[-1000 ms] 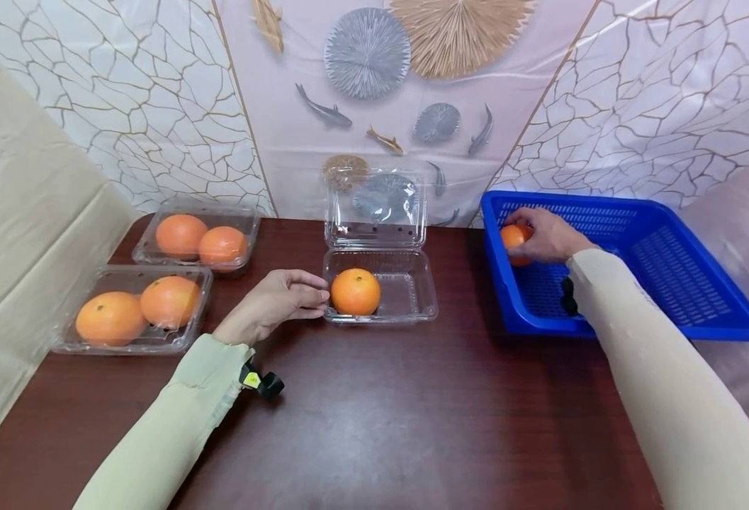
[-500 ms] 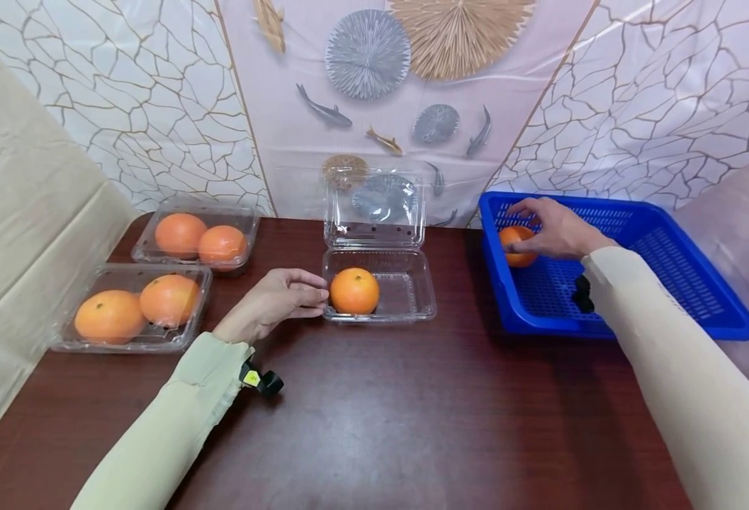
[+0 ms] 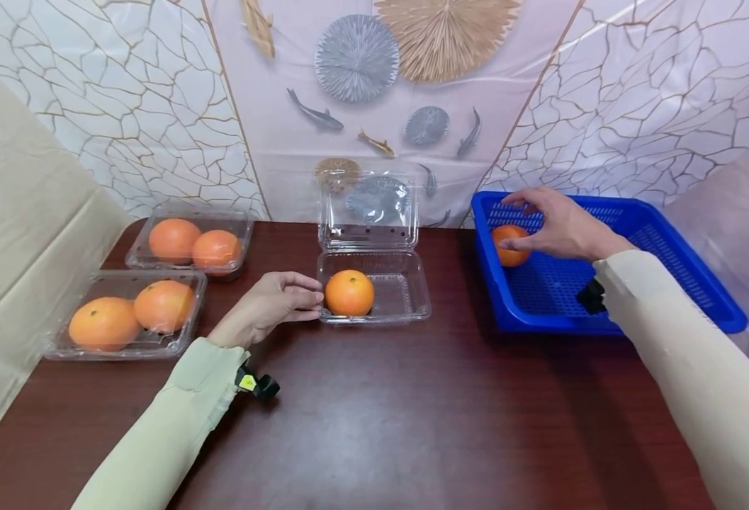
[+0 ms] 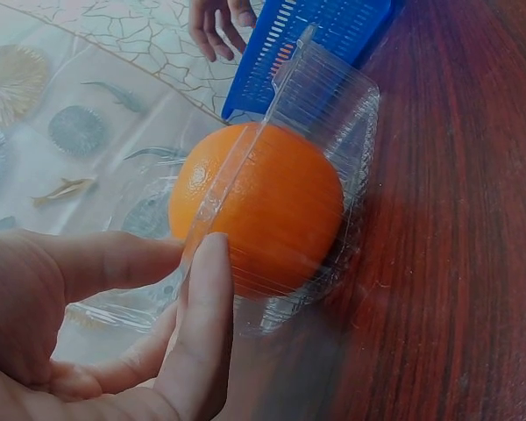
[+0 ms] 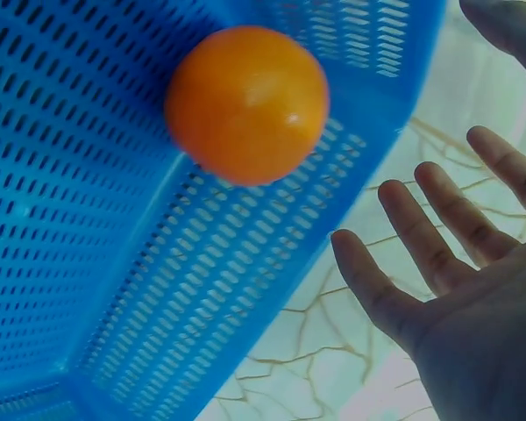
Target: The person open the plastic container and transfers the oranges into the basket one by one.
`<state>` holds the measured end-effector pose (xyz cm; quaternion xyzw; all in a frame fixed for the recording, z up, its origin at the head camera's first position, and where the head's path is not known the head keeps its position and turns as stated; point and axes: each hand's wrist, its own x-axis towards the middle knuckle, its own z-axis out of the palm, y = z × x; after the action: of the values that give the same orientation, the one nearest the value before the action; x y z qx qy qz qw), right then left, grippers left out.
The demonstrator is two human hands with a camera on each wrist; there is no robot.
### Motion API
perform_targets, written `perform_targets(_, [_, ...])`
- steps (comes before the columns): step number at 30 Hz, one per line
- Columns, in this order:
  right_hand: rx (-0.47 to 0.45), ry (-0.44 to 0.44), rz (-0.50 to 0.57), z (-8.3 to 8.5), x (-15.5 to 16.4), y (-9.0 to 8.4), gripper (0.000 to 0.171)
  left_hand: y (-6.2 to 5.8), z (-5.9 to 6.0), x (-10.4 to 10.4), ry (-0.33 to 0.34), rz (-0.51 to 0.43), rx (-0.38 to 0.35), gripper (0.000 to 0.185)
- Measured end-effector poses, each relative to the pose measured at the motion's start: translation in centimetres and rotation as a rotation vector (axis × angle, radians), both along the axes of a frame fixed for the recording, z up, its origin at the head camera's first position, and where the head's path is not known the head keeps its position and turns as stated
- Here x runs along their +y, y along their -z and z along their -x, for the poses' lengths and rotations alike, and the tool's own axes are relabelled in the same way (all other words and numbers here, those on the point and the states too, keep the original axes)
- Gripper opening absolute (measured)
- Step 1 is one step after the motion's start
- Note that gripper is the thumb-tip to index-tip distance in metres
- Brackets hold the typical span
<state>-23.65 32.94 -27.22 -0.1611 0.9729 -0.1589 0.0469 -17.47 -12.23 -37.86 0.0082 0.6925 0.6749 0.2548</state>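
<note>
In the middle of the table stands a clear plastic clamshell box (image 3: 400, 297), its lid raised, with one orange (image 3: 349, 292) at the left end of its tray. My left hand (image 3: 278, 306) pinches the box's left rim between thumb and fingers; the left wrist view shows the rim at the fingertips, just before the orange (image 4: 263, 210). Over the blue plastic basket (image 3: 553, 312) my right hand (image 3: 562, 225) is spread, holding nothing. Another orange (image 3: 509, 246) lies at the basket's left end. The right wrist view shows a gap between that orange (image 5: 247, 105) and the fingers (image 5: 421, 232).
Two closed clear boxes stand on the left, a rear one (image 3: 189, 237) and a front one (image 3: 125, 315), each with two oranges inside. Patterned sheeting (image 3: 374, 134) rises behind the dark wooden table (image 3: 374, 411).
My right hand has let go of the orange in the basket and drawn slightly back to the right, fingers spreading. The left hand stays at the box's rim.
</note>
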Motion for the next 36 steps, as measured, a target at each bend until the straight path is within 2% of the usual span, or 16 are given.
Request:
perform_targets(9, [0.083, -0.077, 0.066, -2.4, -2.6, -1.3, 0.077, 0.0, 0.2, 0.4, 0.003, -0.011, 0.007, 0.036])
perform_targets(14, [0.104, -0.129, 0.062, -3.4, -4.6, -1.5, 0.074, 0.1, 0.3, 0.5, -0.001, 0.001, 0.001, 0.036])
perform_targets(28, [0.198, -0.295, 0.142, -5.4, -10.5, 0.2, 0.07, 0.3, -0.2, 0.5, -0.034, 0.021, 0.02, 0.036])
perform_targets(36, [0.116, -0.29, 0.14, -5.4, -12.6, 1.5, 0.072, 0.4, -0.2, 0.7, -0.052, 0.006, 0.018, 0.036])
